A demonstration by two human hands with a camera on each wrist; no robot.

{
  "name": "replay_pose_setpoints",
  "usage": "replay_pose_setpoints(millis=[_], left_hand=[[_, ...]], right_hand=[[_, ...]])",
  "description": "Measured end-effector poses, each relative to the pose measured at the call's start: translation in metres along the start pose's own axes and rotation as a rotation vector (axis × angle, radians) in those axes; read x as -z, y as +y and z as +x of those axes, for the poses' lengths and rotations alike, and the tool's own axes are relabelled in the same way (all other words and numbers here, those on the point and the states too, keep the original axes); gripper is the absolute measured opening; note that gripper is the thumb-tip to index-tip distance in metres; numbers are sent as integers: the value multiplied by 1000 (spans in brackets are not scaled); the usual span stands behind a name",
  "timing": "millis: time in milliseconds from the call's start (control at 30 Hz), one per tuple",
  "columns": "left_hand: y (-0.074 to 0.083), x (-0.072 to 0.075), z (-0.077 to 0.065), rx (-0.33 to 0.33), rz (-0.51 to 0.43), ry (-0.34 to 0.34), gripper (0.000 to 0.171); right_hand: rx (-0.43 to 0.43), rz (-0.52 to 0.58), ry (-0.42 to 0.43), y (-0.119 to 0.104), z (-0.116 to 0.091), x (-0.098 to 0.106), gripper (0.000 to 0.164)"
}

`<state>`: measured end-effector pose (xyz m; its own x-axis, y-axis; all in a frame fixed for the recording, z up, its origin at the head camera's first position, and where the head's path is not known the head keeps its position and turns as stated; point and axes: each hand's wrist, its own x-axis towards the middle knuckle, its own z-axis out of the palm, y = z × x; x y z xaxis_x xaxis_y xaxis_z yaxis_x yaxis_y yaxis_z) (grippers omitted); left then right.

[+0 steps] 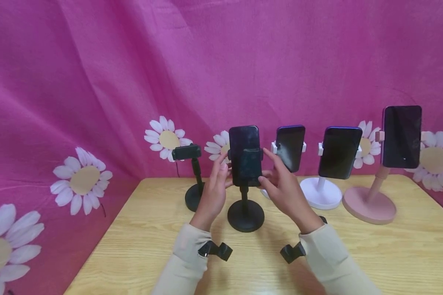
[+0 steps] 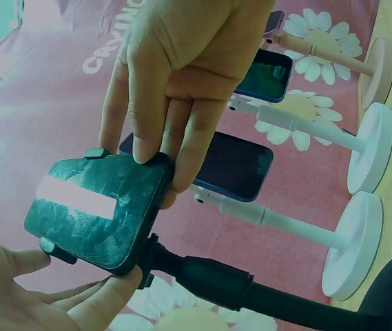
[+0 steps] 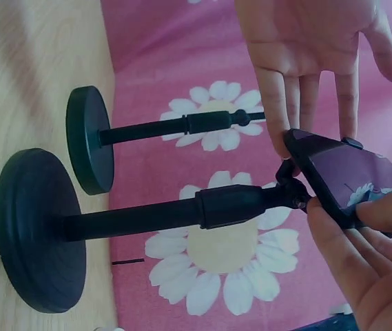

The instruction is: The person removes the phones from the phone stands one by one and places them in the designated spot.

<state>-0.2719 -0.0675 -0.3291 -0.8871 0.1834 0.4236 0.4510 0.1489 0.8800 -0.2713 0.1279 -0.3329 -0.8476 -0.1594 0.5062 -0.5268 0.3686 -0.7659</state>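
Observation:
A dark phone stands upright in the clamp of a black phone stand, at the middle of the head view. My right hand pinches the phone's lower right corner, thumb on the screen and fingers behind, with the index finger along the right clamp arm. At the other side, my left hand touches the left edge and lower corner with extended fingers. Its thumb is clear of the phone in the right wrist view, where the left palm shows. Glare covers part of the screen in the left wrist view.
Left of my hands is a second black stand with an unfilled clamp. To the right, two phones sit on white stands, and another phone on a pink stand. A pink flowered cloth hangs behind the wooden table.

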Motion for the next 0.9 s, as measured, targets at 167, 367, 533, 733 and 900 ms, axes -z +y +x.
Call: replay_pose_setpoints(millis=[167, 367, 533, 733, 900], left_hand=[[7, 1, -8, 11, 98, -3, 49], [20, 1, -19, 41, 174, -2, 52], [27, 2, -27, 66, 221, -13, 55], [34, 5, -29, 64, 297, -56, 60], [38, 7, -33, 93, 307, -97, 59]], right_hand=[[1, -2, -40, -8, -9, 7, 85], [1, -1, -76, -20, -22, 12, 85], [-26, -12, -105, -30, -33, 15, 85], [-54, -6, -146, -39, -39, 20, 83], [-82, -14, -194, -44, -46, 24, 81]])
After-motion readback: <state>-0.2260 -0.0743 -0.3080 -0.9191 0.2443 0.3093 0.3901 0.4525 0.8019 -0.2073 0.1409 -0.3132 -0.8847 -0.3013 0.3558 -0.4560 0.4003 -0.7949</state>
